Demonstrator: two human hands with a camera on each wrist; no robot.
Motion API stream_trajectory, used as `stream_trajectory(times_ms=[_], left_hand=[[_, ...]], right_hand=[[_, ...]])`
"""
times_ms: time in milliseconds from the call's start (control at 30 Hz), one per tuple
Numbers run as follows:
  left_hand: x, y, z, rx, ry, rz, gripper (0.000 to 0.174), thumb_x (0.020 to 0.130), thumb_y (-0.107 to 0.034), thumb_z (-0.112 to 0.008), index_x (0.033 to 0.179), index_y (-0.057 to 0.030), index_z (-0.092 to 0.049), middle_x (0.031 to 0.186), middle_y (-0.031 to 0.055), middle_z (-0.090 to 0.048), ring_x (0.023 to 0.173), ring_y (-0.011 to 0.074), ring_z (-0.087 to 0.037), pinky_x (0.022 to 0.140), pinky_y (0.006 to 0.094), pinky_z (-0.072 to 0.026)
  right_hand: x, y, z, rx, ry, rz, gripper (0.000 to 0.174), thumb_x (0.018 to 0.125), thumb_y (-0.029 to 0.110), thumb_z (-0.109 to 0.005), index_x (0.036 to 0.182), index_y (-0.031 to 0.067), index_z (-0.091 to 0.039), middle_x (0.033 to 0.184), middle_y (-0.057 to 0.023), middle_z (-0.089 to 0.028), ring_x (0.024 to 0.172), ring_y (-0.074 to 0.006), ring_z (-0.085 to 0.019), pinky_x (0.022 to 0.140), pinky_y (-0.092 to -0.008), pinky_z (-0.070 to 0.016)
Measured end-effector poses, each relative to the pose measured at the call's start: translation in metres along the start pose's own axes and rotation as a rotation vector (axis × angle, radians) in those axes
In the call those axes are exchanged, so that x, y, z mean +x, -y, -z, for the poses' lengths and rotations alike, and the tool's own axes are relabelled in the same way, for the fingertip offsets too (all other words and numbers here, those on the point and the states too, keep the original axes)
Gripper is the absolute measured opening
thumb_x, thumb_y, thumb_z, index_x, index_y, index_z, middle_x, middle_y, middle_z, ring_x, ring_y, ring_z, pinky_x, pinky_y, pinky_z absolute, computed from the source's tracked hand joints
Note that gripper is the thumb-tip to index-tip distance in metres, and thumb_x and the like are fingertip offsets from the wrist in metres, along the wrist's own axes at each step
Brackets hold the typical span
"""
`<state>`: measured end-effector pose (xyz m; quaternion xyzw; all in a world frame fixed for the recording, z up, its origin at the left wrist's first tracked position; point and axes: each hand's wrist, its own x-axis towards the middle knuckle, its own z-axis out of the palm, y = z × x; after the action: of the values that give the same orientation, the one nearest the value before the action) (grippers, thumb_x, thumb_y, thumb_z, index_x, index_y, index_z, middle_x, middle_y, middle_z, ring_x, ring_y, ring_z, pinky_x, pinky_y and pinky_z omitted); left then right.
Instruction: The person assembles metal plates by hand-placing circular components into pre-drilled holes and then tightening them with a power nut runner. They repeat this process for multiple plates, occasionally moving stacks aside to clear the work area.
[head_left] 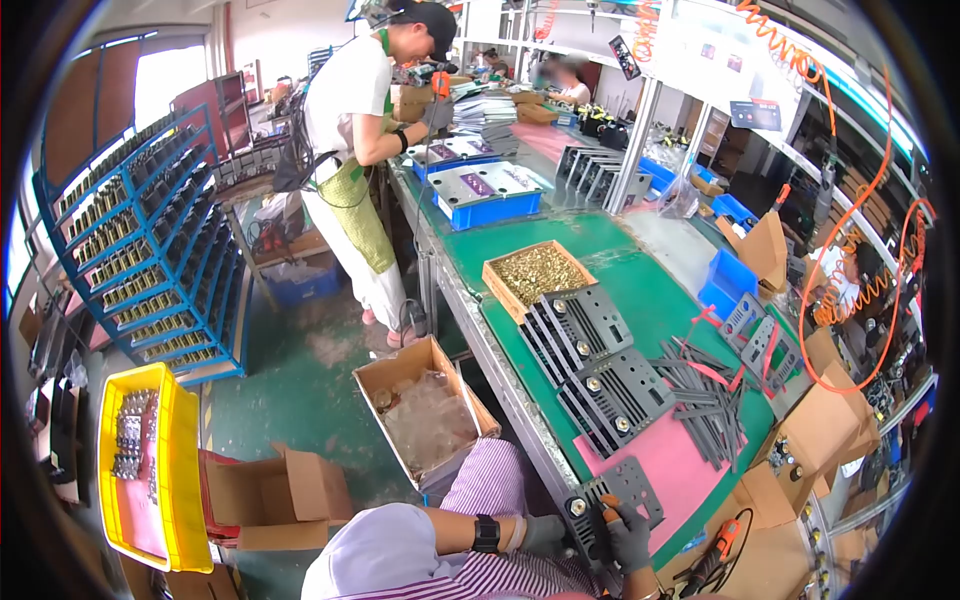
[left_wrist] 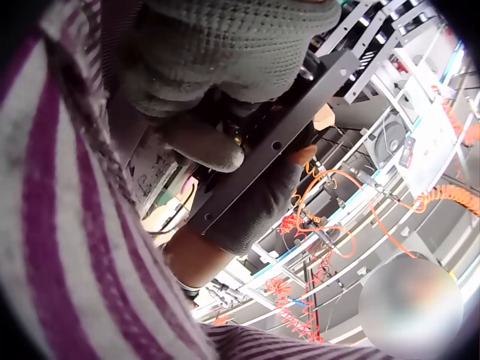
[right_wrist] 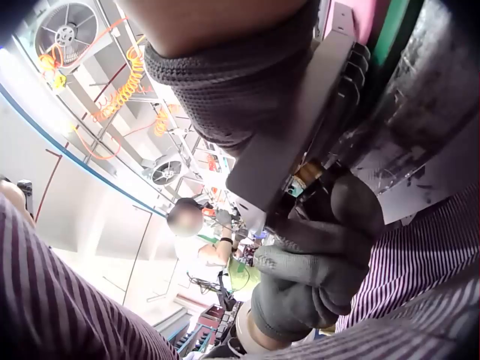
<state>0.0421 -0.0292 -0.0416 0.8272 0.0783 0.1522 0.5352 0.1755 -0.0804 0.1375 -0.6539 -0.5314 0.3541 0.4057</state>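
Note:
A dark grey slotted metal bracket point(head_left: 626, 482) with a round silver fitting leans at the table's near edge. My right hand point(head_left: 628, 535), in a grey glove with bare fingertips, grips its plate; the left wrist view shows that hand point(left_wrist: 262, 202) behind the plate's edge. Below the plate, my gloved left hand point(right_wrist: 315, 262) has its fingers curled about a small brass-coloured fitting point(right_wrist: 306, 177), partly hidden by the fingers. In the head view my left hand point(head_left: 543, 535) is low beside the bracket, against the striped clothing.
Similar brackets point(head_left: 612, 385) lie in a row on the green table point(head_left: 480, 245), beside grey strips point(head_left: 700, 400) and a wooden box of brass pieces point(head_left: 540, 272). An orange-and-black power tool point(head_left: 715, 555) lies right. An open carton point(head_left: 420, 410) stands left; another person point(head_left: 345, 150) works farther back.

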Motion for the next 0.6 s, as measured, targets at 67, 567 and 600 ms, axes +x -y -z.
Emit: stream_trajectory(times_ms=[67, 567, 600], left_hand=[[-0.003, -0.001, -0.001, -0.076, 0.024, -0.001, 0.043, 0.076, -0.002, -0.057, 0.118, -0.0059, -0.051, 0.110, 0.0098, -0.059, 0.099, 0.0237, -0.055, 0.085, 0.0327, -0.0448], [-0.009, -0.058, 0.015, 0.045, 0.041, 0.017, 0.030, 0.081, -0.009, -0.057, 0.110, -0.0032, -0.053, 0.098, 0.0104, -0.058, 0.086, 0.0231, -0.055, 0.077, 0.0335, -0.0472], [-0.009, -0.053, 0.007, -0.306, -0.081, 0.023, 0.027, 0.082, -0.016, -0.058, 0.106, -0.0064, -0.058, 0.090, 0.0147, -0.062, 0.082, 0.0268, -0.061, 0.077, 0.0339, -0.0497]], right_hand=[[0.000, 0.005, 0.001, 0.086, -0.024, -0.100, 0.027, 0.083, 0.011, -0.053, 0.107, 0.0000, -0.062, 0.094, -0.0074, -0.063, 0.083, -0.0112, -0.055, 0.075, -0.0238, -0.0439], [0.005, -0.019, -0.010, 0.240, -0.218, -0.089, 0.029, 0.082, 0.017, -0.051, 0.103, -0.0008, -0.061, 0.090, -0.0148, -0.063, 0.083, -0.0208, -0.060, 0.076, -0.0288, -0.0447], [0.005, -0.013, -0.008, 0.210, -0.224, -0.064, 0.030, 0.082, 0.017, -0.051, 0.103, -0.0006, -0.061, 0.090, -0.0151, -0.063, 0.083, -0.0210, -0.060, 0.076, -0.0290, -0.0447]])
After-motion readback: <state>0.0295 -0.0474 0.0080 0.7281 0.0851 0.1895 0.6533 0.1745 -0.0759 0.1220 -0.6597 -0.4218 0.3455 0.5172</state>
